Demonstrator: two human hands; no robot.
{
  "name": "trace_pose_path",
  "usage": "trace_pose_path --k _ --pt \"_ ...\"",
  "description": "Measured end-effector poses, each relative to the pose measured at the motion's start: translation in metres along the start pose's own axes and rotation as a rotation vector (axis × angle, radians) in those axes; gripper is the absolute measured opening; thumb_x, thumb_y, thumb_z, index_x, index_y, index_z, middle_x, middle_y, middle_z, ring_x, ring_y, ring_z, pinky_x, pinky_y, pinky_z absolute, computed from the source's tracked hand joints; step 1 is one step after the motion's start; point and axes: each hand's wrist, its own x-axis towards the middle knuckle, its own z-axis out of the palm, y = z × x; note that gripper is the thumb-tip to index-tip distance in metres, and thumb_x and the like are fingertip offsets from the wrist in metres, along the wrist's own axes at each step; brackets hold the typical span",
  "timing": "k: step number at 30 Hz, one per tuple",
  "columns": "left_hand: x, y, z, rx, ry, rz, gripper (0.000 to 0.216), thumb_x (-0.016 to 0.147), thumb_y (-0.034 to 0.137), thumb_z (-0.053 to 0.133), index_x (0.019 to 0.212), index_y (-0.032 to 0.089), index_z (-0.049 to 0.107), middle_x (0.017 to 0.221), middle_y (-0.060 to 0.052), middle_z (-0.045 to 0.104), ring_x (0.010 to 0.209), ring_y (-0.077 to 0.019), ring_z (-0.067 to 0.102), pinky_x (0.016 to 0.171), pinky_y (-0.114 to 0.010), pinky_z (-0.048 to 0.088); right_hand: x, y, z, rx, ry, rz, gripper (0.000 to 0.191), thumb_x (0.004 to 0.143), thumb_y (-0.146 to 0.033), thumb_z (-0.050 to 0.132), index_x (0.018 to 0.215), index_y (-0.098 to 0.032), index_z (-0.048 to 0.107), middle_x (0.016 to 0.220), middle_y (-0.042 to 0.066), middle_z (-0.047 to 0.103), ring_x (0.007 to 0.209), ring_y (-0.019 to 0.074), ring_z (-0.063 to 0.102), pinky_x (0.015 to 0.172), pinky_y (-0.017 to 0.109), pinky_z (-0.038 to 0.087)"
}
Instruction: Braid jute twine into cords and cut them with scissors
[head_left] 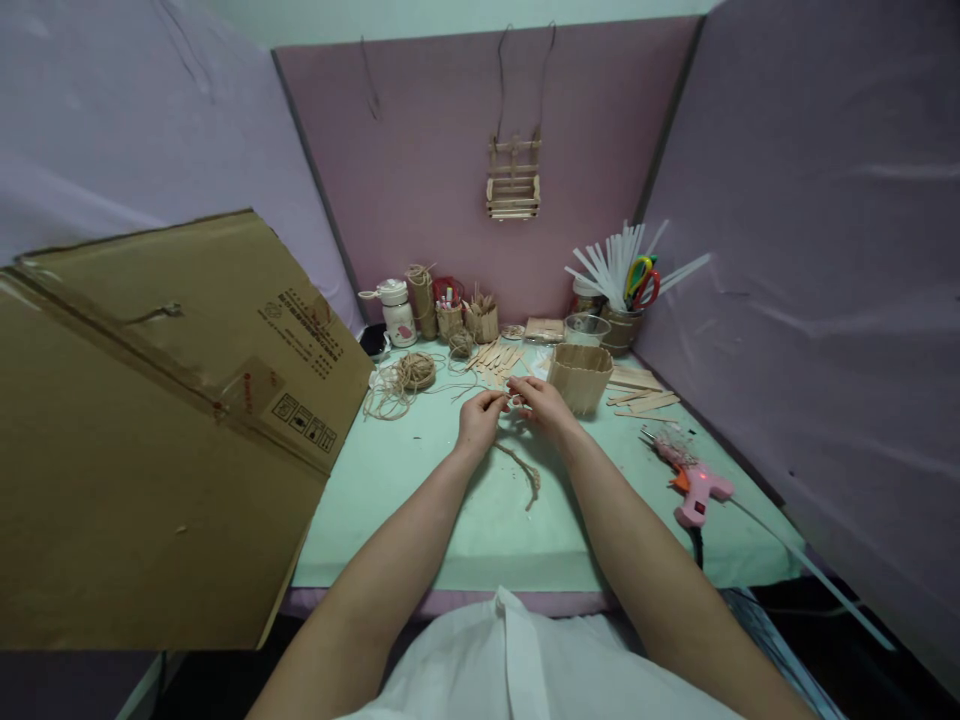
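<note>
Over the middle of the table, my left hand (481, 420) and my right hand (541, 405) meet fingertip to fingertip. The fingers of both are pinched together. A braided length of twine (521, 465) lies on the green cloth between my forearms, its upper end running up to my left hand, which pinches it. What my right fingertips hold is too small to make out. Just behind my right hand stands a basket made of wooden craft sticks (581, 378). A ball of twine (415, 371) with loose loops sits to the left.
A pink glue gun (699, 490) lies on the right with its cable. Loose craft sticks (495, 360) lie at the back. Behind are a white bottle (398, 315) and a pot of glue sticks (621, 328) with scissors. A large cardboard box (172, 450) fills the left.
</note>
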Motion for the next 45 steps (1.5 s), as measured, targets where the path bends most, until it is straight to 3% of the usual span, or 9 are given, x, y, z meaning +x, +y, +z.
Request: trace_pose_path --k 4,8,18,23,26,29,34,40,45 --pt "-0.001 0.000 0.002 0.000 -0.035 0.006 0.016 0.071 0.028 0.057 0.071 0.015 0.067 0.066 -0.001 0.063 0.063 -0.0114 0.052 0.064 -0.024 0.041 0.004 0.004 -0.002 -0.013 -0.028 -0.089 0.036 0.059 -0.052 0.069 0.070 -0.019 0.059 0.066 0.000 0.057 0.060 0.0114 0.049 0.052 0.022 0.036" --pt "-0.004 0.002 0.004 0.010 -0.087 -0.003 0.017 0.071 0.027 0.056 0.071 0.015 0.068 0.064 -0.001 0.062 0.060 -0.0104 0.049 0.060 -0.023 0.039 0.008 0.006 -0.002 0.048 0.141 -0.149 0.034 0.059 -0.050 0.067 0.065 -0.019 0.054 0.063 -0.001 0.052 0.055 0.0098 0.044 0.050 0.022 0.036" --pt "-0.016 0.019 0.010 -0.024 -0.218 0.014 0.019 0.071 0.031 0.060 0.073 0.015 0.070 0.068 -0.004 0.065 0.064 -0.0129 0.053 0.065 -0.025 0.043 0.016 0.015 -0.008 0.035 0.354 -0.085 0.029 0.064 -0.047 0.059 0.063 -0.020 0.049 0.052 -0.002 0.046 0.049 0.0110 0.041 0.043 0.023 0.032" --pt "-0.015 0.022 0.008 -0.034 -0.182 0.034 0.022 0.073 0.034 0.059 0.076 0.015 0.070 0.068 -0.003 0.065 0.063 -0.0120 0.051 0.063 -0.024 0.042 0.015 0.018 -0.009 -0.230 0.291 -0.143 0.027 0.069 -0.044 0.052 0.058 -0.019 0.051 0.051 -0.001 0.048 0.052 0.0132 0.043 0.050 0.026 0.033" --pt "-0.009 0.013 0.005 -0.045 -0.082 0.006 0.024 0.076 0.034 0.056 0.082 0.015 0.069 0.069 -0.002 0.064 0.059 -0.0104 0.049 0.060 -0.024 0.041 0.013 0.018 -0.007 -0.440 0.290 -0.237 0.028 0.074 -0.043 0.048 0.060 -0.019 0.052 0.055 0.001 0.051 0.059 0.0151 0.046 0.057 0.027 0.036" --pt "-0.001 0.002 0.002 -0.023 0.047 -0.051 0.022 0.078 0.030 0.053 0.084 0.015 0.068 0.068 -0.002 0.064 0.061 -0.0110 0.052 0.065 -0.025 0.043 0.008 0.015 -0.002 -0.544 0.293 -0.446 0.017 0.076 -0.035 0.048 0.074 -0.019 0.055 0.074 0.003 0.057 0.067 0.0157 0.049 0.064 0.028 0.039" --pt "0.005 -0.004 -0.002 0.023 0.105 -0.060 0.018 0.077 0.022 0.051 0.080 0.014 0.067 0.074 -0.004 0.066 0.072 -0.0138 0.058 0.073 -0.027 0.044 -0.007 0.007 0.008 -0.671 0.069 -0.753 0.014 0.078 -0.019 0.048 0.089 -0.020 0.057 0.097 0.007 0.051 0.079 0.0164 0.051 0.074 0.030 0.042" --pt "0.003 -0.004 -0.001 0.096 0.097 -0.023 0.018 0.078 0.021 0.049 0.078 0.014 0.066 0.072 -0.004 0.065 0.071 -0.0140 0.058 0.072 -0.026 0.043 -0.011 0.006 0.009 -0.769 0.037 -0.770 0.011 0.082 -0.020 0.048 0.084 -0.021 0.059 0.094 0.006 0.048 0.083 0.0177 0.050 0.074 0.030 0.042" --pt "0.005 -0.010 -0.002 0.123 0.078 -0.028 0.017 0.078 0.021 0.049 0.074 0.015 0.065 0.064 -0.001 0.061 0.065 -0.0130 0.056 0.069 -0.025 0.042 -0.005 0.009 0.010 -0.639 0.077 -0.728 0.009 0.080 -0.021 0.048 0.075 -0.021 0.055 0.086 0.005 0.050 0.078 0.0172 0.050 0.073 0.031 0.042"
